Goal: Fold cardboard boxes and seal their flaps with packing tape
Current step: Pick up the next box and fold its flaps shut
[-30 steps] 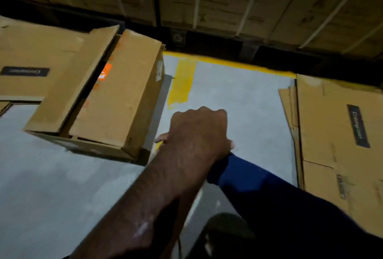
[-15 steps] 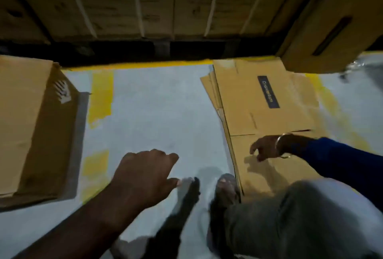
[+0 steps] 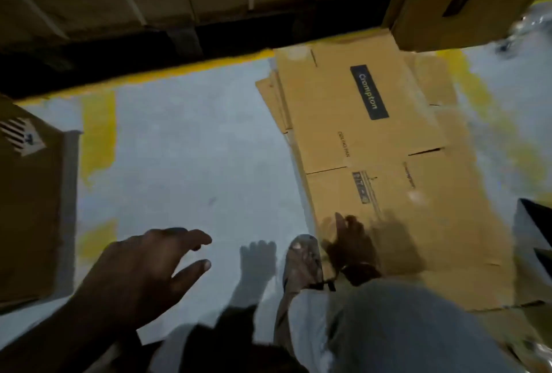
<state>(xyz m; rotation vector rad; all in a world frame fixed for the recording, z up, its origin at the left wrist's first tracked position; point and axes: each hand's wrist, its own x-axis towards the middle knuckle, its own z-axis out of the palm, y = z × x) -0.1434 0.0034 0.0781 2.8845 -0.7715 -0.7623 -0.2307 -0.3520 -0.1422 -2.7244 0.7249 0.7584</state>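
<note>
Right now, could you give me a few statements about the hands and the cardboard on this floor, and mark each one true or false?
1. The left hand holds a roll of tape. False: its fingers are spread and it holds nothing.
2. The right hand is down on the flat cardboard stack. True.
3. The top flat sheet carries a dark label with lettering. True.
4. The flat stack lies to the person's left. False: it lies to the right; a folded-up box stands at the left.
5. The grey floor bears yellow paint marks. True.
</note>
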